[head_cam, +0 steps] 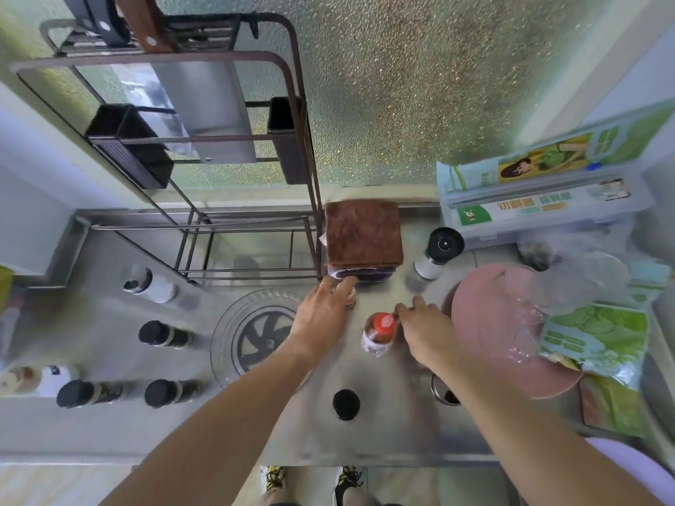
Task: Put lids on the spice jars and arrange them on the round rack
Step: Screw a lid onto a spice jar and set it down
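A clear round rack (233, 323) with a dark fan-shaped hub lies on the steel counter. My left hand (321, 315) reaches over its right rim, fingers closed round a small open jar (350, 297) in front of the folded cloths. My right hand (427, 330) hovers just right of a red-capped jar (380, 332), fingertips touching its cap. A loose black lid (346, 404) lies near the counter's front. Three black-lidded jars (160, 334) (87, 393) (171, 392) and a white bottle (146, 284) stand left of the rack. An open jar (443, 390) shows under my right forearm.
A dark wire shelf (248, 228) stands at the back left. Folded brown cloths (363, 235) and a black-topped grinder (436, 255) sit behind my hands. A pink plate (482, 323), plastic bags and cling-film boxes (529, 206) crowd the right side.
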